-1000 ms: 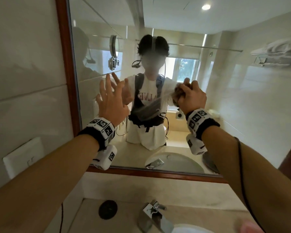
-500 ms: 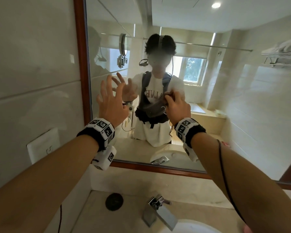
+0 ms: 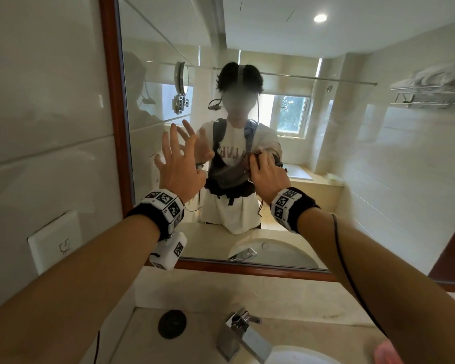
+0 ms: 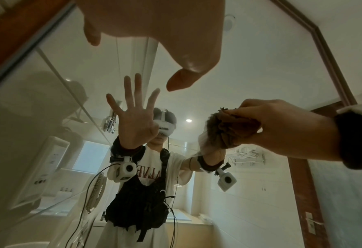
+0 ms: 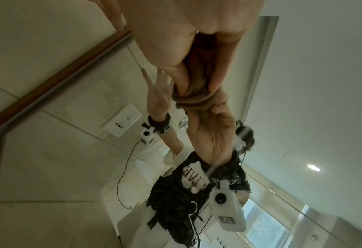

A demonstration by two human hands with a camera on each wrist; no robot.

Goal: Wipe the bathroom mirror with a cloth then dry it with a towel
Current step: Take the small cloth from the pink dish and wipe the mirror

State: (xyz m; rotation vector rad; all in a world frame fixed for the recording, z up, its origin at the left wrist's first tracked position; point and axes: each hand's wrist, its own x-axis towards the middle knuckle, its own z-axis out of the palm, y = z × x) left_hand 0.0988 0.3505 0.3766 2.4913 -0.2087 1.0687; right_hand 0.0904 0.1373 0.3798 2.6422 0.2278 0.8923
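My right hand (image 3: pixel 268 174) has its fingers curled round a bunched brown cloth (image 4: pixel 231 129) and presses the wad against the mirror (image 3: pixel 365 166); from the head view the cloth is almost wholly hidden behind the knuckles, only a dark fringe showing past them. In the right wrist view the cloth (image 5: pixel 197 94) meets its own reflection, so contact with the glass looks plain. My left hand (image 3: pixel 180 166) is up beside it, just left of the right hand, fingers spread and straight, holding nothing; I cannot tell whether its fingertips touch the glass. The left wrist view cuts the left hand (image 4: pixel 165 33) off at the top edge. Below my wrists sit a faucet (image 3: pixel 243 334) and a dark round object (image 3: pixel 172 323), too blurred to name. A pink thing (image 3: pixel 386 353) is cropped at the bottom edge
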